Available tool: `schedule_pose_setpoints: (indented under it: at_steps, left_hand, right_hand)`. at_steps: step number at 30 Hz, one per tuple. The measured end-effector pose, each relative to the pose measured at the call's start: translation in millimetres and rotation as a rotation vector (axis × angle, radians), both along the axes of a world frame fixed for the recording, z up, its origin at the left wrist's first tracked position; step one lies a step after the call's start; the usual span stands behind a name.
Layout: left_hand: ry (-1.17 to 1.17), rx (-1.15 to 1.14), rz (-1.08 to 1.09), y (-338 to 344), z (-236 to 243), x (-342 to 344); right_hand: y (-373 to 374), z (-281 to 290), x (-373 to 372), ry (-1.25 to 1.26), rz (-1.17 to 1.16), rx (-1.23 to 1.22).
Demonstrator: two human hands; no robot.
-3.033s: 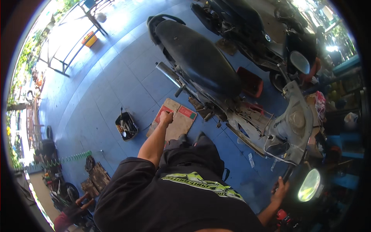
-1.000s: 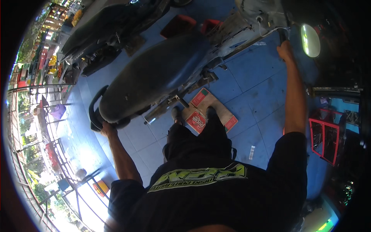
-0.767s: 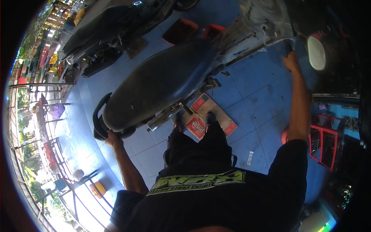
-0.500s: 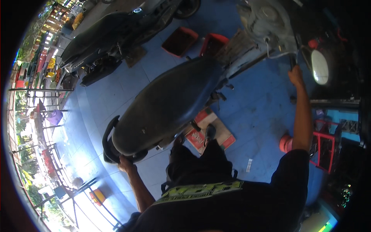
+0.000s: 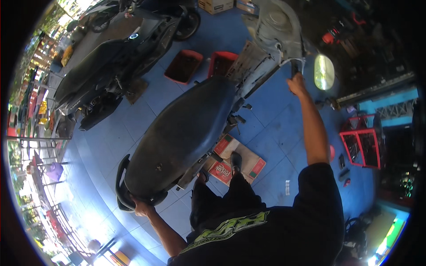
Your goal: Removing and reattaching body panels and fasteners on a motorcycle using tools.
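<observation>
A scooter with a long black seat (image 5: 177, 133) lies diagonally across my view, beside my legs. My left hand (image 5: 143, 206) is closed on the black rear grab rail (image 5: 123, 179) at the tail. Up at the front, my right hand (image 5: 295, 83) grips the black handlebar grip (image 5: 296, 66), near an oval mirror (image 5: 324, 71) and the worn grey front panel (image 5: 274, 22). A flattened cardboard sheet (image 5: 253, 157) lies under my feet, partly hidden by the scooter.
Another black scooter (image 5: 88, 75) stands at upper left. Two red trays (image 5: 183, 66) sit on the blue tiled floor (image 5: 279, 128) between them. Cardboard boxes (image 5: 215, 4) are at the top, a red metal rack (image 5: 359, 137) at the right, metal railings (image 5: 53, 199) along the bright left side.
My left hand went from over the cardboard to the grab rail. Over the last second, the scooter's tail and both hands have shifted downward in the view, and my feet have moved slightly.
</observation>
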State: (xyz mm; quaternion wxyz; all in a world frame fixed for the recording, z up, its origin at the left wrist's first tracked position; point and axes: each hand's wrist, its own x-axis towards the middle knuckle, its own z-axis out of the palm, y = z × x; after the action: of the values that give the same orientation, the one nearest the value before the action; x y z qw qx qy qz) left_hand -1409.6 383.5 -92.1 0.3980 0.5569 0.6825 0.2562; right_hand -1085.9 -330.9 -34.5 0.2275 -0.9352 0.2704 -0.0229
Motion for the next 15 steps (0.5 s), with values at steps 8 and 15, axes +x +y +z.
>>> schedule_pose_setpoints:
  at_steps: [8, 15]
  left_hand:
    - [0.092, 0.005, -0.088, 91.0, -32.0, 34.0]
    - [-0.565, -0.238, -0.239, 171.7, -62.0, 79.0]
  right_hand:
    - [21.2, 32.0, -88.5, -0.021, -0.113, 0.149]
    - [31.5, 53.8, -174.1, 0.021, -0.138, 0.042]
